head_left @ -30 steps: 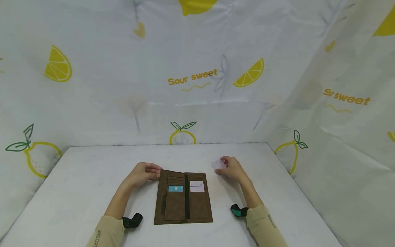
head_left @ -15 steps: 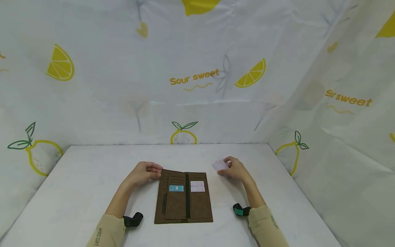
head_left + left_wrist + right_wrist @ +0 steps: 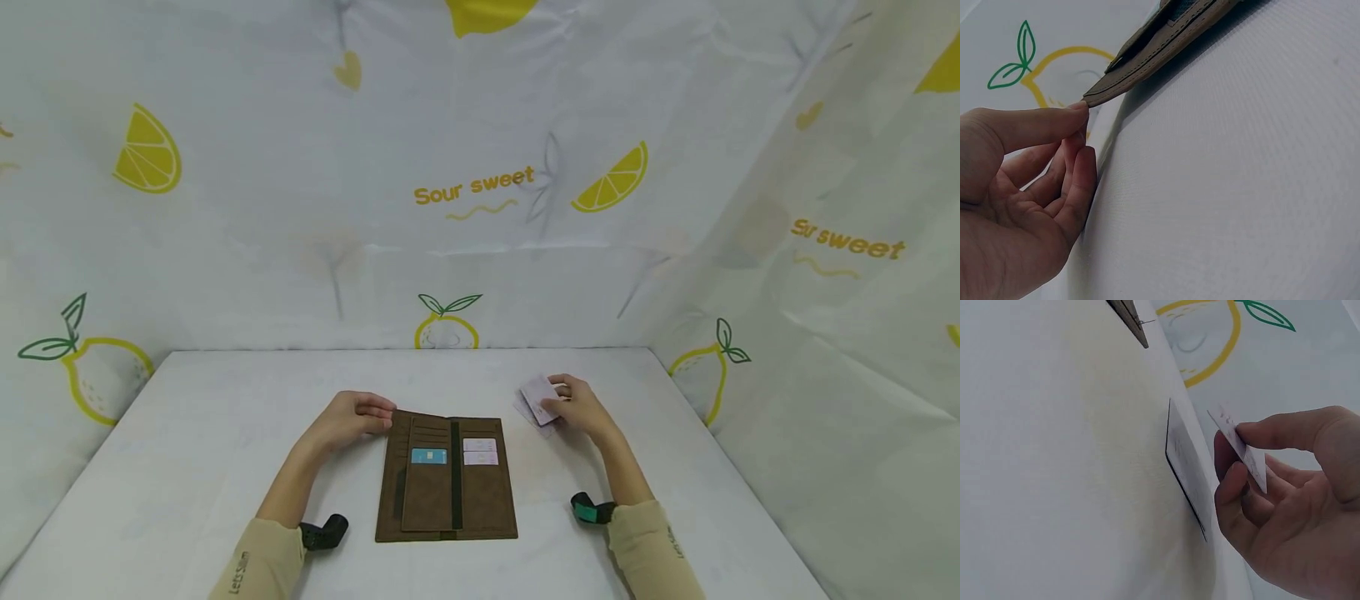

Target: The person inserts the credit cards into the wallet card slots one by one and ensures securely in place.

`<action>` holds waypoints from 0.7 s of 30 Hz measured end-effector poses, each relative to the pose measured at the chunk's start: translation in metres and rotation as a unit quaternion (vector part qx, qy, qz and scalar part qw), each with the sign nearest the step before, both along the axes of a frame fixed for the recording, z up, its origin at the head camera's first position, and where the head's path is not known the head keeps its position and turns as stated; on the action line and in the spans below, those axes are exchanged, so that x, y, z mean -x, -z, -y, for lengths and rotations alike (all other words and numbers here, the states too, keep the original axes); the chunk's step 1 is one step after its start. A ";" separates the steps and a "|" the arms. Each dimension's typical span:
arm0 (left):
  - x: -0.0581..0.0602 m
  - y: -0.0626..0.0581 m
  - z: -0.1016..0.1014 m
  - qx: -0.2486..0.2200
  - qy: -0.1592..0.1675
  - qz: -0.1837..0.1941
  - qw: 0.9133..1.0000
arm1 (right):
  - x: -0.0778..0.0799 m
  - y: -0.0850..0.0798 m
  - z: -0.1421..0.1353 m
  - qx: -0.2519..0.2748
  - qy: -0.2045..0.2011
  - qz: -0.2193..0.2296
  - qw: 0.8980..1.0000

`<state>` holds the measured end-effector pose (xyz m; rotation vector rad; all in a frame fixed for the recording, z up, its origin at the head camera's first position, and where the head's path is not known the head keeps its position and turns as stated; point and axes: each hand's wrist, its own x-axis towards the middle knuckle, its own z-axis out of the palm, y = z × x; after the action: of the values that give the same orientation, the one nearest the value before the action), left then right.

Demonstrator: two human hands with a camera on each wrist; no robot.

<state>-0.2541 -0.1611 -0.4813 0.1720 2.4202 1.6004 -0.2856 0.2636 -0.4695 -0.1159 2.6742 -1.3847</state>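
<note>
A brown long wallet (image 3: pixel 427 504) lies spread on the white table, a blue card (image 3: pixel 428 456) in its left slots and pale pink cards (image 3: pixel 480 452) in its right ones. My left hand (image 3: pixel 348 423) pinches its upper left corner, slightly raised in the left wrist view. Right of the wallet, my right hand (image 3: pixel 581 410) pinches a pale pinkish card (image 3: pixel 538 395) between thumb and fingers. Held tilted above the table, it stands apart from the pale cards (image 3: pixel 1184 469) lying below it; how many lie there I cannot tell. Its printing is too small to read.
The white table (image 3: pixel 247 433) ends at a lemon-print cloth (image 3: pixel 300 167) behind it and another on the right. A black wrist mount (image 3: pixel 324 532) sits at the left cuff, a black and green one (image 3: pixel 592 510) at the right.
My right hand has lifted a card off the others and tilted it up, shifting slightly right; the cards beneath now show. The left hand and wallet stay put.
</note>
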 end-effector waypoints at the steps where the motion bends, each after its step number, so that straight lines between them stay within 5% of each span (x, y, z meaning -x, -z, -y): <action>1: 0.000 0.000 0.000 0.000 0.001 0.000 1.000 | 0.000 -0.001 0.000 0.017 -0.004 0.003 1.000; 5: 0.001 0.001 0.000 -0.004 0.005 -0.003 1.000 | -0.001 -0.004 0.002 0.069 -0.009 0.012 0.998; 21: -0.001 0.000 -0.001 -0.011 -0.002 -0.001 1.000 | -0.010 -0.020 0.038 0.123 -0.022 -0.019 0.992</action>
<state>-0.2534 -0.1605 -0.4817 0.1722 2.4078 1.6296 -0.2751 0.2252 -0.4490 -0.2258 2.5010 -1.7097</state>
